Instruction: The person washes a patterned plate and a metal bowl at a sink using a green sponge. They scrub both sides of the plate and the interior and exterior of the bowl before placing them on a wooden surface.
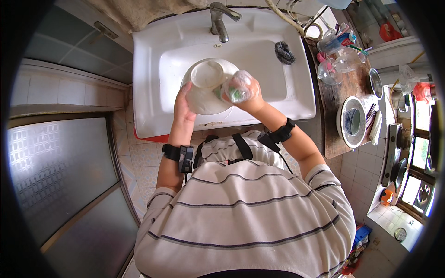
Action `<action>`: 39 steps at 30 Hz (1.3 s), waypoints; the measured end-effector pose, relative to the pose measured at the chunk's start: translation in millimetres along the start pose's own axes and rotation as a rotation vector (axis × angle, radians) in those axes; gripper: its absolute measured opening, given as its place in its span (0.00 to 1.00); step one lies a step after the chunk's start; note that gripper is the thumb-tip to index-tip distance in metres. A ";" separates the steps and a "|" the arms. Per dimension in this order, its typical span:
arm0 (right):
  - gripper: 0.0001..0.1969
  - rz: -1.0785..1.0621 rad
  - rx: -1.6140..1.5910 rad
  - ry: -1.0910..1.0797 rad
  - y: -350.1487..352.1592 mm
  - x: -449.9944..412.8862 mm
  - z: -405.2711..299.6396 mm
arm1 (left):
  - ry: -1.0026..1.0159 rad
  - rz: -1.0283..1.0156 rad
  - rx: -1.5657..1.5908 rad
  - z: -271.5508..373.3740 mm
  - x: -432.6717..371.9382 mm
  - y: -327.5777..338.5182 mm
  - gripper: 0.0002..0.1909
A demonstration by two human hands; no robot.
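Observation:
Over the white ceramic sink a pale bowl is tipped so that its underside and round foot ring face the camera. My left hand grips the bowl's left rim, thumb on the outside. Suds cover my right hand, which is closed around a green scrubbing sponge pressed to the right side of the bowl. The sponge is mostly hidden by my fingers and foam. Above the bowl stands a metal faucet; whether water runs cannot be told.
A dark steel wool scrubber lies on the sink's right ledge. On the wooden counter to the right are a large enamel basin holding a smaller bowl, a metal bowl, clear cups, and a toothpaste tube.

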State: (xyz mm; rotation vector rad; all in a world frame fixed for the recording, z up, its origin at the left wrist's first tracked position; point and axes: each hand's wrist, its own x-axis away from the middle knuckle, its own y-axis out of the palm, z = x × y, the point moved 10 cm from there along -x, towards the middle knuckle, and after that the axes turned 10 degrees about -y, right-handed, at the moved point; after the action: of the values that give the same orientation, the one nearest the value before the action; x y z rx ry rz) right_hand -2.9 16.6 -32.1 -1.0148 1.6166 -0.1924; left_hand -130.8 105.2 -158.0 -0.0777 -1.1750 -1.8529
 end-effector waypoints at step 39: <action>0.11 0.043 0.090 0.199 15.2 -1.4 47.4 | 0.003 0.032 0.207 -27.0 -39.7 15.3 0.23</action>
State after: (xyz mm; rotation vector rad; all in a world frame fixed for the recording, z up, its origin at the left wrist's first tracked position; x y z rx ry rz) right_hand 30.4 45.1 -55.8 -0.9132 1.7914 -0.3432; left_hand -86.3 109.0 -181.3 0.0226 -1.3492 -1.6931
